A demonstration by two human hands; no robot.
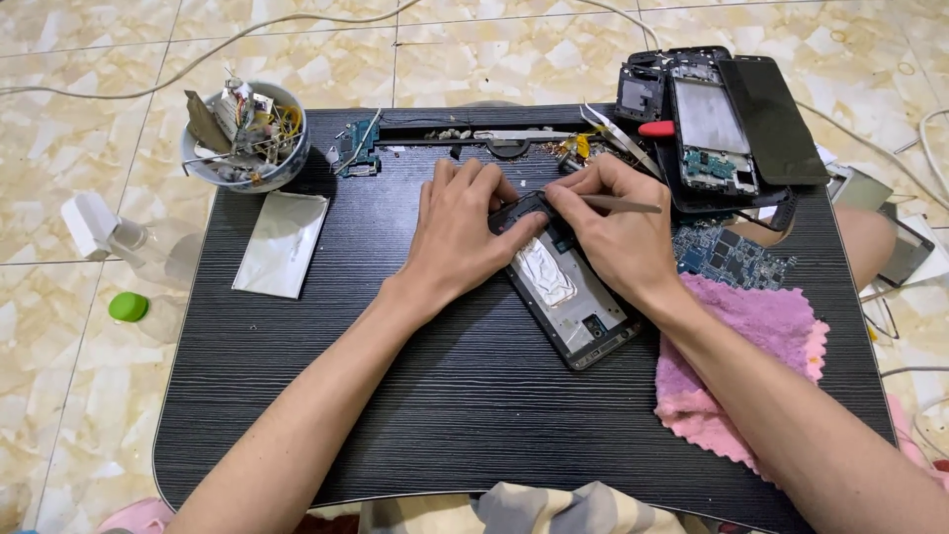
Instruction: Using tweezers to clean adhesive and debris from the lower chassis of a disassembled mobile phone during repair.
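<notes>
We are pinning the opened phone [573,297] flat at mid-tabletop [445,396] with our left hand [460,232], steadying it while our right hand [618,232] is gripping tweezers [618,205] over its top end.

Upper end of the opened phone [573,297] under both hands; bowl [245,138] contents too small to tell.

Single head-worn view, looking steeply down from close above. Black lap table [297,415] fills frame; tiled floor [79,79] at edges.
</notes>
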